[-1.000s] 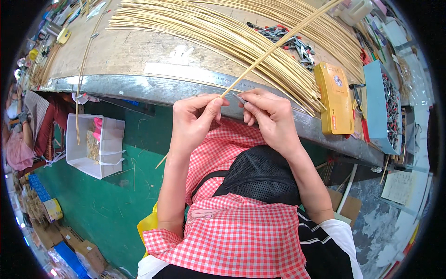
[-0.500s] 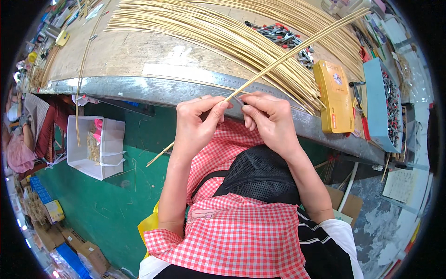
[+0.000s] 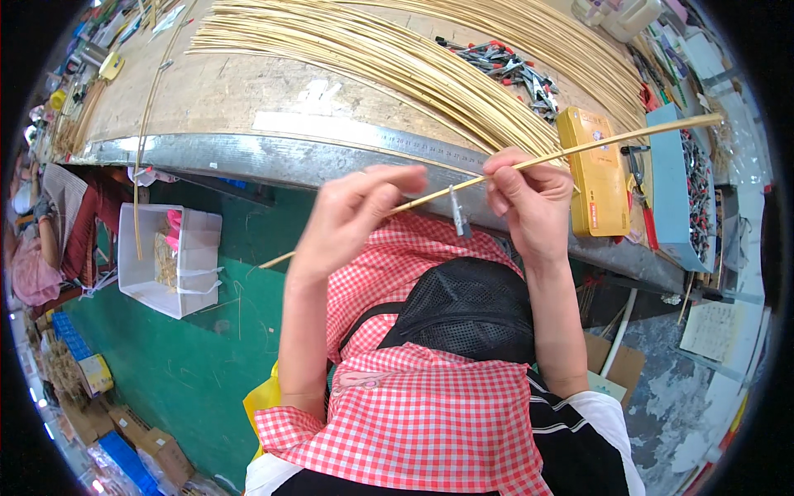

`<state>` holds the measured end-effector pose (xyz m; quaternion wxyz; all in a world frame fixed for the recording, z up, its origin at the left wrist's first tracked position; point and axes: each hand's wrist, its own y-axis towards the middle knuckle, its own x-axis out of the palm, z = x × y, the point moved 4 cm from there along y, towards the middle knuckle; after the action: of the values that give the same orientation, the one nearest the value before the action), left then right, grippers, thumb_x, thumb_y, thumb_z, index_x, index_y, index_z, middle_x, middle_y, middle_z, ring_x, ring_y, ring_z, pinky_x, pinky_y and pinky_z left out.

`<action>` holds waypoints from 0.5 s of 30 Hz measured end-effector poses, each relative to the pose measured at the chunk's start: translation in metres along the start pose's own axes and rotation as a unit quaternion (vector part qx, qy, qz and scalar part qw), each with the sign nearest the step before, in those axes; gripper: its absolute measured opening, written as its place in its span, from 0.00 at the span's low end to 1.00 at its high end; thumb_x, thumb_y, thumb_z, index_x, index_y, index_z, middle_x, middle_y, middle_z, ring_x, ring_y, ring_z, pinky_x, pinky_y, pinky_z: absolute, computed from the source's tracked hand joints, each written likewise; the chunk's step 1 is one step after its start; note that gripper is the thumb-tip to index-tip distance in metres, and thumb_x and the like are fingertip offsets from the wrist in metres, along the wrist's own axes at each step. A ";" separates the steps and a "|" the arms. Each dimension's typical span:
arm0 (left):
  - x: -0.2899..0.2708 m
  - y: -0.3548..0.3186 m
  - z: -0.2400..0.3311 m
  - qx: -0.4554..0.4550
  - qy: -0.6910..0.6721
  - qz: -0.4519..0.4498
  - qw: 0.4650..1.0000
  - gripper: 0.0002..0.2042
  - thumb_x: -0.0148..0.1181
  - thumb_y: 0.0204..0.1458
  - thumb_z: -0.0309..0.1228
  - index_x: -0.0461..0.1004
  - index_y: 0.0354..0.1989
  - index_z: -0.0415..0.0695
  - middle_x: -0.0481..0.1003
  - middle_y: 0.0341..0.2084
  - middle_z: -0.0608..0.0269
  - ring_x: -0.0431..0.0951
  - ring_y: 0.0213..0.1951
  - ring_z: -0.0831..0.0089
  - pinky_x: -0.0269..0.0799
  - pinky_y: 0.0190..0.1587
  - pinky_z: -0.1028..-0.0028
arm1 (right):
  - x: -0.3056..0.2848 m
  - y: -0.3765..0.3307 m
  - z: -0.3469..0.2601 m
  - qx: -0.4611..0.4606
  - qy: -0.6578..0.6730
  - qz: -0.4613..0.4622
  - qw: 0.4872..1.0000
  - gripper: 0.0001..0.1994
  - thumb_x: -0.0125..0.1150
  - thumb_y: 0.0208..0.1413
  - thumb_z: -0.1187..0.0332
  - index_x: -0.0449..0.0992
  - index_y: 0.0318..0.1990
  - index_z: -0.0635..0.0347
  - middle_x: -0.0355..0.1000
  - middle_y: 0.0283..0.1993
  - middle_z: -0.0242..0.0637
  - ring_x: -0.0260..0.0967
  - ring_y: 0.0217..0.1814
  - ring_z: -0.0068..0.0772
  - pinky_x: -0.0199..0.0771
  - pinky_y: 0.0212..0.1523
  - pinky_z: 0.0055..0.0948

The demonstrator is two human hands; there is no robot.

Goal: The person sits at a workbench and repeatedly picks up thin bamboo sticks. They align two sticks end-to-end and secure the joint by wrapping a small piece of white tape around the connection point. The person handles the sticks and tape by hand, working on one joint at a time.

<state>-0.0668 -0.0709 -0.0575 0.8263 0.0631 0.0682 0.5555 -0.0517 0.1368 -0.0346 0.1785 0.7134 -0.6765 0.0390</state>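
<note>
A pair of long, thin bamboo strips lies slantwise across my lap and the table's edge, its right end raised. My right hand pinches them between thumb and fingers. A small metal spring clip is clamped on the strips between my hands, its dark-tipped handles hanging down. My left hand, a little blurred, is at the strips left of the clip with thumb and index finger apart. Behind that hand and wrist part of the strips is hidden; their lower left end shows beyond the forearm.
Bundled bamboo strips cover the wooden table, with a steel ruler along its edge. Loose clips, a yellow tin, red-handled pliers and a blue box of clips lie right. A white bin stands on the floor.
My right hand has moved right along the strips, leaving the clip clamped on them. The strips have swung lower at their right end. My left hand's thumb and index finger have parted.
</note>
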 end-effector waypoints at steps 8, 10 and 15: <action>-0.112 -0.031 0.021 0.017 0.109 0.213 0.971 0.13 0.51 0.61 0.29 0.74 0.47 0.32 0.78 0.37 0.55 0.78 0.42 0.69 0.72 0.49 0.71 | -0.048 0.003 -0.003 -0.016 0.104 0.064 0.992 0.08 0.59 0.58 0.69 0.77 0.37 0.67 0.71 0.29 0.35 0.60 0.23 0.19 0.60 0.23 0.19; -0.127 -0.040 0.023 0.011 0.116 0.246 0.962 0.13 0.52 0.60 0.29 0.75 0.47 0.32 0.78 0.38 0.56 0.77 0.42 0.70 0.71 0.50 0.71 | -0.056 0.004 -0.005 -0.022 0.096 0.067 0.993 0.09 0.58 0.59 0.68 0.76 0.37 0.66 0.70 0.30 0.36 0.58 0.24 0.20 0.60 0.25 0.19; -0.135 -0.043 0.019 0.022 0.168 0.210 0.963 0.10 0.56 0.55 0.23 0.76 0.44 0.33 0.77 0.39 0.57 0.76 0.43 0.71 0.70 0.50 0.74 | -0.068 0.006 -0.006 -0.027 0.110 0.075 0.991 0.09 0.56 0.60 0.67 0.75 0.37 0.66 0.68 0.32 0.35 0.58 0.25 0.21 0.61 0.26 0.20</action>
<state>-0.0743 -0.2126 -0.0408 0.6660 0.0001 0.2038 0.7176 -0.0617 0.2028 -0.0478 0.2680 0.6466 -0.7053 0.1123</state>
